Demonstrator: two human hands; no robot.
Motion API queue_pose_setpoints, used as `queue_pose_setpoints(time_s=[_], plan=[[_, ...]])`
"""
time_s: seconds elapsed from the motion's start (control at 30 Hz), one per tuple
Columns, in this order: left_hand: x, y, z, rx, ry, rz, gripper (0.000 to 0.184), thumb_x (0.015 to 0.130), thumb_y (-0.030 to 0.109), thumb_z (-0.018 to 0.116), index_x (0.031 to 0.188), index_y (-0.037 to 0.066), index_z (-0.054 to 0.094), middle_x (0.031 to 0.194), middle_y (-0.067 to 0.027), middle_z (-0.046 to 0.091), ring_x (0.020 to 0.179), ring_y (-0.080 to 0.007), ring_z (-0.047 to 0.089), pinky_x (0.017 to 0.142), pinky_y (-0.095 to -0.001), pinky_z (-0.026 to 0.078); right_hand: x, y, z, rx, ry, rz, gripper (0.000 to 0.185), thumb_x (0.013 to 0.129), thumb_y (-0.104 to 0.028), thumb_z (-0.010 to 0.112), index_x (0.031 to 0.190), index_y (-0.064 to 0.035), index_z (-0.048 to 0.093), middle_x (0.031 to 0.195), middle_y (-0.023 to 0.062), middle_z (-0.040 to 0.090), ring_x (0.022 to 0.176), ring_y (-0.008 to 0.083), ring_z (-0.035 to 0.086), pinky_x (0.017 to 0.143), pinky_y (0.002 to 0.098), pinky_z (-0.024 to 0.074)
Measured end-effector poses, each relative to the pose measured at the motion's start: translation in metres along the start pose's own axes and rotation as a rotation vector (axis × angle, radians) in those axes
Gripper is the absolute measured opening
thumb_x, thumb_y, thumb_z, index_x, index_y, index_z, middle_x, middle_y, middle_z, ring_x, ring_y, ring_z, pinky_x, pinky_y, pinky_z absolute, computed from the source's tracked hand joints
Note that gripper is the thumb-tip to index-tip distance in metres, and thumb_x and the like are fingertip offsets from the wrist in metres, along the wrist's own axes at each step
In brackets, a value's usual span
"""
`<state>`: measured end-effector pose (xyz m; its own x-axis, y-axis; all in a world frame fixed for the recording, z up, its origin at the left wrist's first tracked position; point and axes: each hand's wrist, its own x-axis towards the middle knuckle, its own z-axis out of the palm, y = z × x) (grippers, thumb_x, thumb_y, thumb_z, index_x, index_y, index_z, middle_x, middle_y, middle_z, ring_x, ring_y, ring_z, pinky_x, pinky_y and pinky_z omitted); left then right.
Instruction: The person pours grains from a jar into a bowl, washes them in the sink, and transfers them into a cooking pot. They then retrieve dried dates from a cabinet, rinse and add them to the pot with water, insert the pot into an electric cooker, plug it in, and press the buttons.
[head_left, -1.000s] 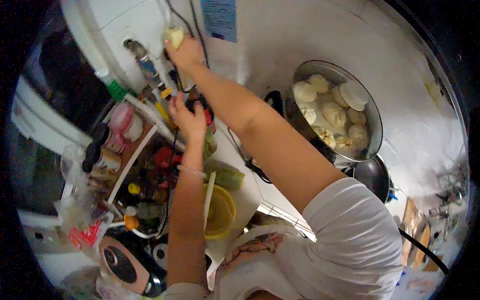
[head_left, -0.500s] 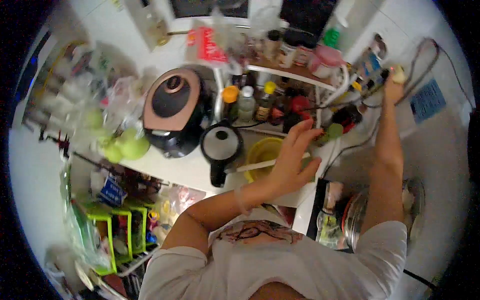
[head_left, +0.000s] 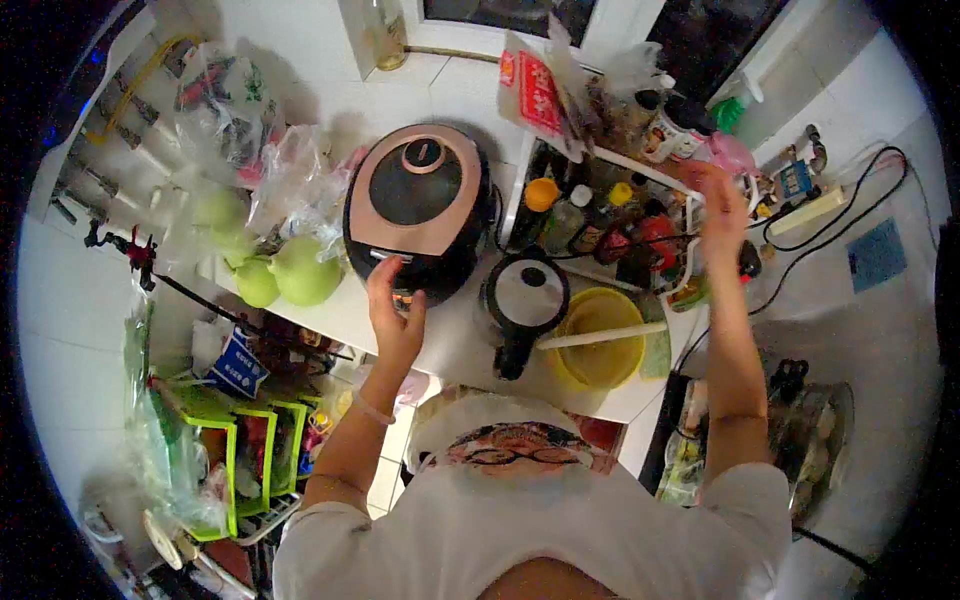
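Note:
My left hand point(head_left: 396, 325) is at the front of a black and rose-gold rice cooker point(head_left: 417, 195), its fingertips just below the lid latch. Thumb and fingers are apart, and I cannot tell whether they touch the cooker. My right hand point(head_left: 722, 215) is raised over the right end of a white rack point(head_left: 692, 240), slightly blurred, with its fingers stretched out and no object visible in it. To the right of the cooker stands an electric kettle point(head_left: 527, 295) with a black handle. Beside that sits a yellow bowl point(head_left: 632, 368) with a pale stick point(head_left: 610, 336) across it.
Bottles point(head_left: 565, 222) and jars crowd the rack. A power strip point(head_left: 808, 211) with black cables lies along the right wall. Green round fruits point(head_left: 306, 272) and plastic bags point(head_left: 295, 180) occupy the counter's left end. Green-framed shelves point(head_left: 232, 470) stand below, and a glass-lidded pot point(head_left: 822, 440) is at right.
My left hand has moved left from above the yellow bowl to the rice cooker's front. My right hand has come away from the power strip. The camera view has shifted.

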<state>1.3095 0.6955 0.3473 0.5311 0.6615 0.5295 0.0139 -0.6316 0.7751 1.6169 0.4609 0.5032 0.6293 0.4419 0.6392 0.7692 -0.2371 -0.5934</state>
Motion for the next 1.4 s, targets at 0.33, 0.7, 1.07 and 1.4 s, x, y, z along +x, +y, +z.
queue_pose_setpoints(time_s=[0.33,0.7,1.07,1.4], plan=[[-0.003,-0.107,-0.046,0.207,0.060,-0.110,0.071,0.066,0.007,0.071,0.127,0.000,0.036,0.117,-0.0198,0.043,0.106,-0.0344,0.045,0.093,-0.0409,0.036,-0.029,-0.100,0.183,0.384,-0.652,-0.006,0.028,0.083,-0.014,0.057,0.108,-0.0028,0.057,0.103,0.0135,0.062,0.092,0.0219,0.061,0.079,0.0313,0.0484],[-0.120,-0.156,0.046,-0.622,0.204,-0.950,0.101,0.064,0.021,0.081,0.135,-0.006,0.015,0.124,-0.0206,0.040,0.108,-0.0265,0.048,0.086,-0.0327,0.046,-0.074,-0.104,0.183,0.454,-0.830,0.119,0.027,0.085,-0.004,0.054,0.112,-0.0018,0.055,0.106,0.0081,0.059,0.096,0.0146,0.059,0.082,0.0260,0.0462],[-0.107,-0.142,0.102,-0.595,0.519,-0.681,0.083,0.064,0.027,0.081,0.127,-0.002,0.035,0.119,-0.0141,0.047,0.100,-0.0219,0.052,0.084,-0.0312,0.044,-0.100,-0.081,0.111,0.556,-0.790,0.212,0.026,0.083,-0.015,0.062,0.106,-0.0038,0.059,0.097,0.0069,0.064,0.086,0.0129,0.060,0.077,0.0264,0.0481],[-0.100,-0.112,0.095,-0.520,0.581,-0.654,0.065,0.071,0.022,0.077,0.120,-0.001,0.041,0.109,-0.0093,0.054,0.094,-0.0183,0.053,0.083,-0.0301,0.044,-0.100,-0.058,0.079,0.528,-0.798,0.248,0.027,0.085,-0.015,0.060,0.109,-0.0030,0.058,0.097,0.0073,0.064,0.087,0.0135,0.061,0.078,0.0249,0.0464]])
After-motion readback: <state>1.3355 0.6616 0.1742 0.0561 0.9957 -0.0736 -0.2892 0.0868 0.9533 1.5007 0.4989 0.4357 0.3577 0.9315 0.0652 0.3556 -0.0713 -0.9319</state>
